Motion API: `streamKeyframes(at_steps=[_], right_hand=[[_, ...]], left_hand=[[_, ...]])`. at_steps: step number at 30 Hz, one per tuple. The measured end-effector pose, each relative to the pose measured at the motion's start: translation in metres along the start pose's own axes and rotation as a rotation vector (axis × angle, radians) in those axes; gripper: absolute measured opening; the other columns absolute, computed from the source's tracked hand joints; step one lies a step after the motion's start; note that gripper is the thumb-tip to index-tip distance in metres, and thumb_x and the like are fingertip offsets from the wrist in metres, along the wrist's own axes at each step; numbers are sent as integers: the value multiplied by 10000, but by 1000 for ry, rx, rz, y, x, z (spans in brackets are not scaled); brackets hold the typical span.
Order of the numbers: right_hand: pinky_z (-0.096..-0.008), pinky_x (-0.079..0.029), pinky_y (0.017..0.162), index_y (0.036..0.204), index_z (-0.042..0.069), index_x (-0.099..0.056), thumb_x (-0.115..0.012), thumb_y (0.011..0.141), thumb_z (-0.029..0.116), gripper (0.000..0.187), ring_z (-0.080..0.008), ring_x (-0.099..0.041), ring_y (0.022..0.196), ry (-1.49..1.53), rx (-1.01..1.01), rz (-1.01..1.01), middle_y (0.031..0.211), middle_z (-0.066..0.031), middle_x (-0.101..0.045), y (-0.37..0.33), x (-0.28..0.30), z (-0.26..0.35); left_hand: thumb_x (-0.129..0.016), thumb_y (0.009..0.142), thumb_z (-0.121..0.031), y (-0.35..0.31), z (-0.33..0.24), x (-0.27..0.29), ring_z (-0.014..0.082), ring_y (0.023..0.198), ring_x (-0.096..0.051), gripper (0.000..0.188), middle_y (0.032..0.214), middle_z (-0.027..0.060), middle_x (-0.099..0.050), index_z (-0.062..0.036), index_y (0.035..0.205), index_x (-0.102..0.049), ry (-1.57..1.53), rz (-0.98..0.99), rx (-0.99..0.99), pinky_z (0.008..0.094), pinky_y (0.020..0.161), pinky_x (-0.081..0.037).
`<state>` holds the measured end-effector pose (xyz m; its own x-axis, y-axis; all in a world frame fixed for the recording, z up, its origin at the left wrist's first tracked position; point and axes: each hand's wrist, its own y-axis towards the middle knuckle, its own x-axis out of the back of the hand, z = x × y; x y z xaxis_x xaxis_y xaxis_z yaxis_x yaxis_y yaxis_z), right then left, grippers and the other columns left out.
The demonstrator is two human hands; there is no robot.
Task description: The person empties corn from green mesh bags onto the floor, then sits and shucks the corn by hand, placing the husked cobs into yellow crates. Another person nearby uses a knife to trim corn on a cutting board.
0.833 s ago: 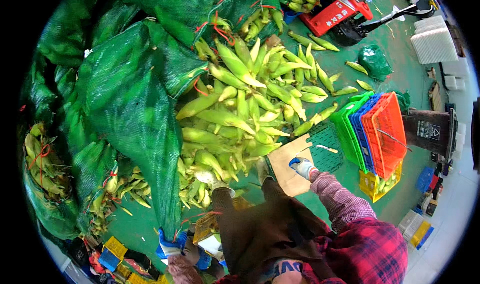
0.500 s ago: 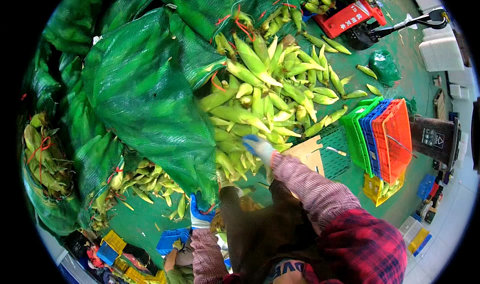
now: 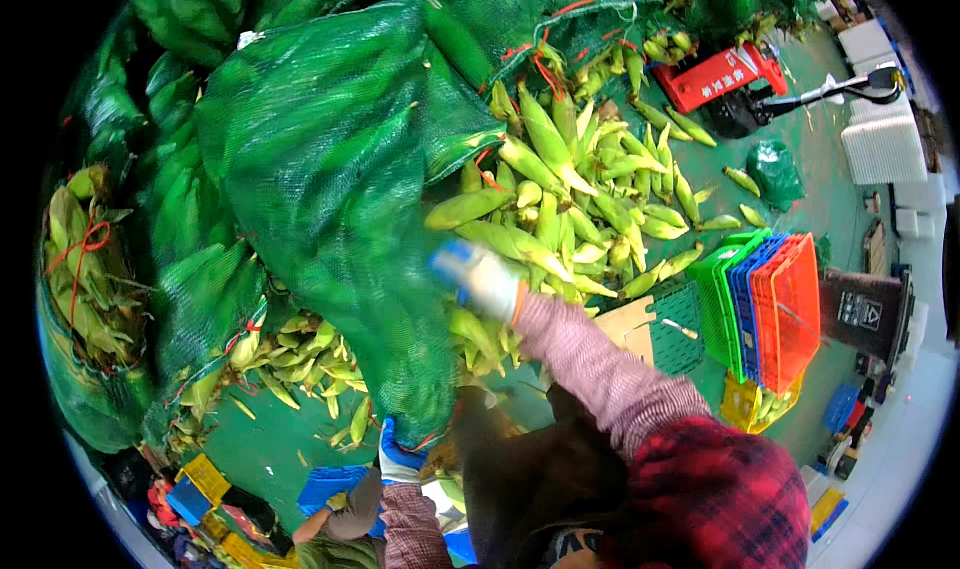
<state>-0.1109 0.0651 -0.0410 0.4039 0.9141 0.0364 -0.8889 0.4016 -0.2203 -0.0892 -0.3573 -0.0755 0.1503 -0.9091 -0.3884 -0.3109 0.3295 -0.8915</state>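
A big green mesh sack (image 3: pixel 320 159) slants across the left and middle, its lower end narrowing down toward my body. At that lower end my left hand (image 3: pixel 400 457), in a white and blue glove, is closed on the mesh. My right hand (image 3: pixel 476 277), gloved the same way, is beside the sack's right flank, above the heap of corn ears (image 3: pixel 600 184); motion blurs its fingers, so their grip cannot be made out. The ears are in pale green husks and spread out from under the sack's side.
More filled sacks (image 3: pixel 75 279) crowd the left, with loose ears beside them. To the right stand stacked crates (image 3: pixel 785 314), a dark bin (image 3: pixel 862 304) and a knife (image 3: pixel 680 328) on a green slatted panel (image 3: pixel 677 349). A red pallet jack (image 3: pixel 715 79) is beyond. Another person's arm (image 3: pixel 312 526) shows at lower left.
My right hand has moved left, from over the corn to the sack's side. My left hand keeps its hold on the sack's lower end. The whole view has shifted slightly.
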Motion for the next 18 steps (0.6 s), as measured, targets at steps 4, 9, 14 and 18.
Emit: streamKeyframes(at_steps=[4, 9, 14, 18], right_hand=[[-500, -520, 940, 1234, 19, -626, -517, 1019, 487, 526, -422, -671, 1050, -405, 113, 104, 1150, -260, -685, -42, -75, 70], [-474, -511, 988, 1346, 41, -581, -531, 998, 490, 570, -402, -643, 1148, -405, -265, 207, 1235, -237, -677, -39, -81, 6], [-465, -485, 1046, 1420, 73, -542, -604, 965, 421, 576, -421, -606, 1215, -307, -345, 171, 1332, -245, -632, -50, -38, -49], [-487, -463, 1062, 1443, 65, -510, -638, 948, 432, 630, -423, -590, 1236, -433, -236, -148, 1367, -244, -608, -16, 25, -31]], left_hand=[[-537, 1017, -413, -1, -21, 48, 381, 1264, -600, 505, 1422, 130, -614, -112, 1422, -568, -94, 122, -49, 595, 1010, -507], [-613, 985, -227, 12, -77, 65, 329, 1112, -666, 407, 1301, 114, -665, -57, 1353, -597, 227, -502, -139, 469, 899, -581], [-710, 960, -182, 60, -109, -87, 202, 1113, -616, 438, 1294, 78, -646, -38, 1356, -591, 751, -366, -691, 331, 985, -478], [-732, 955, -175, 81, -94, -220, 205, 1118, -628, 502, 1263, 139, -670, 32, 1380, -564, 884, -15, -818, 335, 1017, -487]])
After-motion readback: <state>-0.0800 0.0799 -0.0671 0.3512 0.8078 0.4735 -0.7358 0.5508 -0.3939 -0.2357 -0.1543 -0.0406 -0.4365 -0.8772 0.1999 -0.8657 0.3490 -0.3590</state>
